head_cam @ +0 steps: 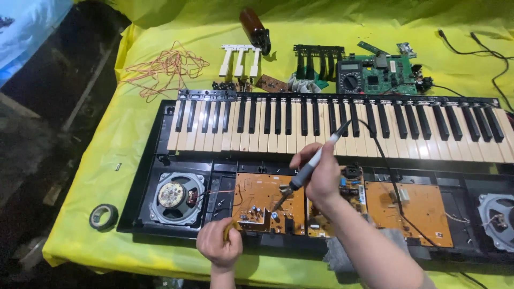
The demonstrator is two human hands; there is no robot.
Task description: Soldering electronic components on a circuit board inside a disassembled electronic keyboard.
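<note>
An opened electronic keyboard (332,120) lies on a yellow cloth, its orange circuit boards (262,200) exposed below the keys. My right hand (321,174) grips a grey soldering iron (308,171) like a pen, its tip down on the left orange board. Its black cord runs up over the keys. At the board's lower left corner, my left hand (218,246) pinches a small yellowish piece (231,227); what that piece is cannot be told.
A round speaker (175,197) sits left of the boards, another speaker (498,219) at the far right. Behind the keyboard lie loose white keys (239,60), a brown bottle (256,29), a multimeter (349,81), a green board (388,72) and tangled orange wire (163,67). A tape roll (103,217) lies at the left.
</note>
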